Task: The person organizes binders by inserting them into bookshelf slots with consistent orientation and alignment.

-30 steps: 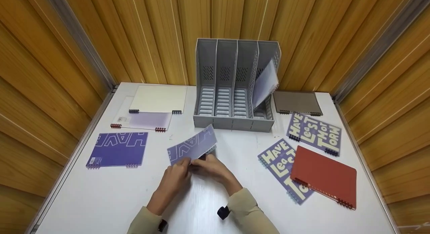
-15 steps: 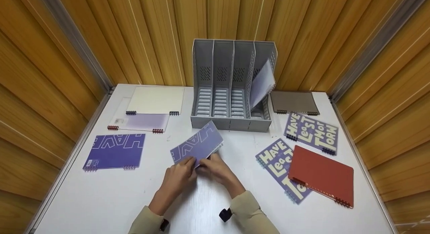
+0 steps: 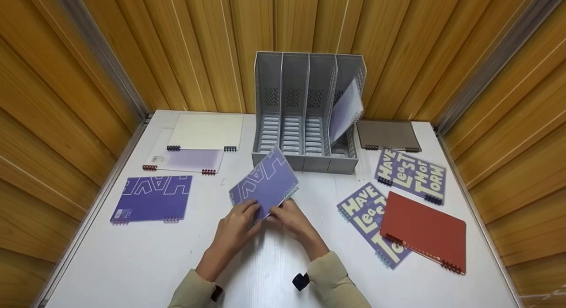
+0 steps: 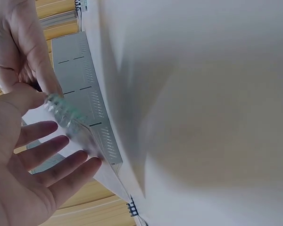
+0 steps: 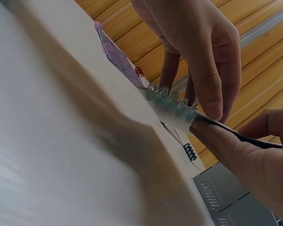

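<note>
A purple notebook (image 3: 267,180) with outlined white letters and pale teal ring binding is tilted above the middle of the table. My left hand (image 3: 239,222) holds its lower left part, fingers over the purple cover. On the lower right edge, my right hand (image 3: 294,219) grips the notebook between thumb and fingers. The teal rings (image 5: 170,103) show close to the left hand (image 5: 203,61) in the right wrist view. In the left wrist view the left fingers (image 4: 61,169) lie spread along the notebook, partly hiding it.
Behind the hands stands a grey file rack (image 3: 305,162) with a pale notebook (image 3: 347,111) leaning in its right compartment. Left lie a purple notebook (image 3: 152,199), a cream notebook (image 3: 205,131) and a translucent one (image 3: 194,160). Right are a red notebook (image 3: 424,233), lettered notebooks (image 3: 411,175) and a brown one (image 3: 389,134).
Both hands have moved slightly right and up with the notebook. Its purple cover has turned more toward the head camera, so more of it shows. Both hands keep their hold.
</note>
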A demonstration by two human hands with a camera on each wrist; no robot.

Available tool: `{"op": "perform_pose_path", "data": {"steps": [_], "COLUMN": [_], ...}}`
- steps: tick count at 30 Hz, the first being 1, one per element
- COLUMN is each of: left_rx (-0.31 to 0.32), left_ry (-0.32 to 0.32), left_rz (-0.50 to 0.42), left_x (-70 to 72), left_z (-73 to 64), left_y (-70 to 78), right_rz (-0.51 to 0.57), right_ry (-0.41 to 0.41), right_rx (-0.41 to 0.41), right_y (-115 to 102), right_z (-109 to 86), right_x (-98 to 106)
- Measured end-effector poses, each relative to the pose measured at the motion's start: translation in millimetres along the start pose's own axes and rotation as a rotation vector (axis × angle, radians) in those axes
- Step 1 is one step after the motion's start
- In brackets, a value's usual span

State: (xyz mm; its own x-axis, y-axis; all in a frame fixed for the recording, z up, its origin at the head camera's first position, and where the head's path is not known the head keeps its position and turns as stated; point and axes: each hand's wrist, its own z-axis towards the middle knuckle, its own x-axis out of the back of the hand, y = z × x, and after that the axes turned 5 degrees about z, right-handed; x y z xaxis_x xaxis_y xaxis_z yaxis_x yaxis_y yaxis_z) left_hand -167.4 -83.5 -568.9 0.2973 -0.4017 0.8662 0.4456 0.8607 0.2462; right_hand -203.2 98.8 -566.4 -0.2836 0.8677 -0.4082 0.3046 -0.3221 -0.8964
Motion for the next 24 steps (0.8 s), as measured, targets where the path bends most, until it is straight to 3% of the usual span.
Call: {"op": "perform_pose_path", "data": {"steps": [7,11,17,24], "left_rx": [-0.032,-0.016,0.098,0.204], "left_ry": [0.038,0.058,0.079,0.147], "left_rz": [-0.041,-0.074,-0.137,-0.217], "left_x": [-0.4,-3.4,-11.0,-16.7], "left_z": [9.6,17.5,28.5,43.2], "left_y": [2.6,3.7,0.1,-10.7], "right_rz": [0.008,0.016,0.021,-0.027], "right_ry": [-0.001,-0.014,0.009,0.120], "right_rx": [0.048,0.067,0.080,0.106], "right_y": [-6,-9,-17,-34], "right_z": [-6.4,-11.0,-19.4,-28.8], "right_x": [8,16,32,47]}}
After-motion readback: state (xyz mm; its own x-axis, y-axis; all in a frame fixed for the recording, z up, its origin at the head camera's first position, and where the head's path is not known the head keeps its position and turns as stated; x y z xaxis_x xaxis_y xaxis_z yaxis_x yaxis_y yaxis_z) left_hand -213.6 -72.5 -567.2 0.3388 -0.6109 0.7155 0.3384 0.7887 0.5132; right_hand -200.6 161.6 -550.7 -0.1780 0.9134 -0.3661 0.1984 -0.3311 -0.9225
